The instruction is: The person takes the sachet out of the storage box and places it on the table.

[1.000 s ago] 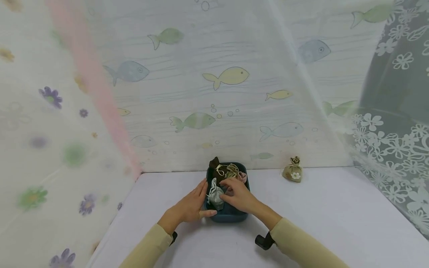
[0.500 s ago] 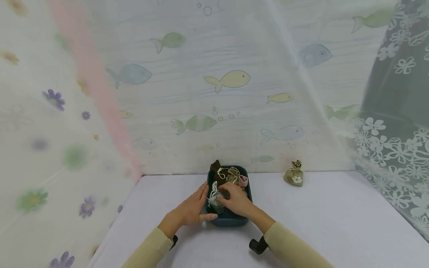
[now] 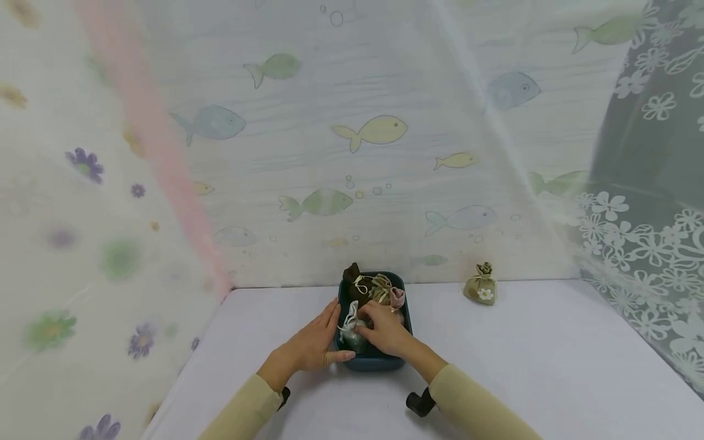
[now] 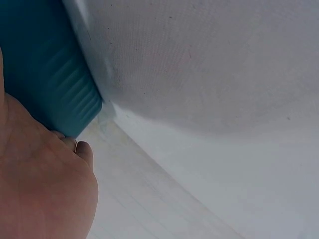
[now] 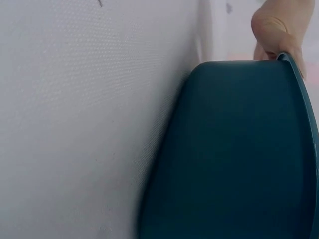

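Note:
A dark teal bin (image 3: pixel 374 365) stands on the table with several small drawstring pouches inside. My left hand (image 3: pixel 308 342) lies along its left side, fingers straight and thumb stretched over the near rim. In the right wrist view, the left thumb (image 5: pixel 284 42) crosses the rim. My right hand (image 3: pixel 387 330) reaches into the bin, thumb and fingers bent at the right side of a silver-grey drawstring pouch (image 3: pixel 353 339), which they pinch. Behind it sit a dark brown pouch (image 3: pixel 357 290), an olive-tan pouch (image 3: pixel 381 284) and a pink one (image 3: pixel 396 297).
Another tan drawstring pouch (image 3: pixel 480 290) with a white flower stands on the table at the back right. The white-covered table (image 3: pixel 522 354) meets a fish-print curtain (image 3: pixel 379 201) behind. Sheer flowered curtains hang at both sides.
My right hand has shifted slightly nearer and lower in the bin, against the silver-grey pouch, which has settled a little. My left hand keeps its place on the bin.

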{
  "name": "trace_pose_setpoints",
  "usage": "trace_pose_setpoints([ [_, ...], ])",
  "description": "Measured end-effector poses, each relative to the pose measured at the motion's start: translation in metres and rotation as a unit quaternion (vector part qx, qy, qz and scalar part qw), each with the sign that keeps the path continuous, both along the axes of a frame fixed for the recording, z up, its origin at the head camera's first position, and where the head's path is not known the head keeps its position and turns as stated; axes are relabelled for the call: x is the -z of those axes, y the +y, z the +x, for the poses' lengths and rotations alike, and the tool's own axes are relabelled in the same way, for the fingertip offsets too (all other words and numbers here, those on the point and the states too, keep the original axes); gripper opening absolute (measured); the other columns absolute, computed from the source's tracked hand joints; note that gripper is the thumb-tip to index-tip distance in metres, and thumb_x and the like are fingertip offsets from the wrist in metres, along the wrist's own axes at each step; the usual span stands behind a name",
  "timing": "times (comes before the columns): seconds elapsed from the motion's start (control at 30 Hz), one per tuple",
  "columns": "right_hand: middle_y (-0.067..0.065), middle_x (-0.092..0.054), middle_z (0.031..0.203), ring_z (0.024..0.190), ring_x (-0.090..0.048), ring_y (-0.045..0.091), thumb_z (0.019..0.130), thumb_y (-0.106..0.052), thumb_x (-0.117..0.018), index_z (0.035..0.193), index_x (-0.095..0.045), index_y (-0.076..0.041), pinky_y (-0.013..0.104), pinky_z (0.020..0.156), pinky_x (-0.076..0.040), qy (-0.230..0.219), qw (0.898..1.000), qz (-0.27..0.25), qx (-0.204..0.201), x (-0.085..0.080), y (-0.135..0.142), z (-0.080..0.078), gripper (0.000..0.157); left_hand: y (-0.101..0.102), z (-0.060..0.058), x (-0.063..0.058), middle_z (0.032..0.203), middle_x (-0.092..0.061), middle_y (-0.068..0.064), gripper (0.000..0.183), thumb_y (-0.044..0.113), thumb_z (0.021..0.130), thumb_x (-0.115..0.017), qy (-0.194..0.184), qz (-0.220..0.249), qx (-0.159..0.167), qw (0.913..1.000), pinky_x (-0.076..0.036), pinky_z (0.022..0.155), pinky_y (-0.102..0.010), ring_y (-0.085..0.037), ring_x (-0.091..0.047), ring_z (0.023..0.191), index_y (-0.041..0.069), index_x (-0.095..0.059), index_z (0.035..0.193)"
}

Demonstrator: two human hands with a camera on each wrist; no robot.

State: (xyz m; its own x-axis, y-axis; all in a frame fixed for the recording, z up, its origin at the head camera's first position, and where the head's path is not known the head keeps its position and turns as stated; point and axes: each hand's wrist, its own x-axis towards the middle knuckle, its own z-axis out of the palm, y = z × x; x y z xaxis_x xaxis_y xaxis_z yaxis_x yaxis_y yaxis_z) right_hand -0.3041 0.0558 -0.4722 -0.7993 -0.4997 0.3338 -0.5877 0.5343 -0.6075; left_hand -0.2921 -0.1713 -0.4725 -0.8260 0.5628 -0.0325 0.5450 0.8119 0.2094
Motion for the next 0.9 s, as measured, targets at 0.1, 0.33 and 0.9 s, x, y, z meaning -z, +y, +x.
trace_pose_setpoints([
  [0.1,0.006,-0.061,0.105,0.095,-0.06,0.019,0.098,-0.013,-0.069,0.111,-0.066,-0.003,0.037,0.082,-0.053,-0.005,1.0,0.005,-0.005,0.001,0.001,0.0,0.016,0.0,0.0,0.0,0.171,-0.002,-0.02,0.113,0.075,0.094,-0.049,-0.002,0.002,0.0,1.0,-0.028,0.122,-0.048,-0.034,-0.014,0.156,-0.005,-0.008,0.162],
  [0.33,0.007,-0.061,0.105,0.092,-0.059,0.019,0.1,-0.01,-0.065,0.111,-0.064,-0.002,0.035,0.08,-0.052,0.014,1.0,-0.009,-0.022,0.0,0.001,0.0,0.014,0.0,0.0,-0.001,0.17,-0.003,-0.021,0.11,0.072,0.096,-0.052,0.005,0.004,-0.002,1.0,-0.028,0.121,-0.048,-0.035,-0.014,0.156,-0.005,-0.009,0.162],
  [0.9,0.006,-0.062,0.107,0.099,-0.061,0.021,0.099,-0.006,-0.065,0.109,-0.063,-0.006,0.033,0.083,-0.057,0.039,0.996,-0.071,-0.036,-0.025,0.02,0.013,0.01,0.0,0.003,-0.001,0.17,-0.004,-0.021,0.111,0.072,0.095,-0.053,0.01,0.007,0.002,0.9999,-0.03,0.121,-0.048,-0.035,-0.016,0.156,-0.006,-0.01,0.162],
])
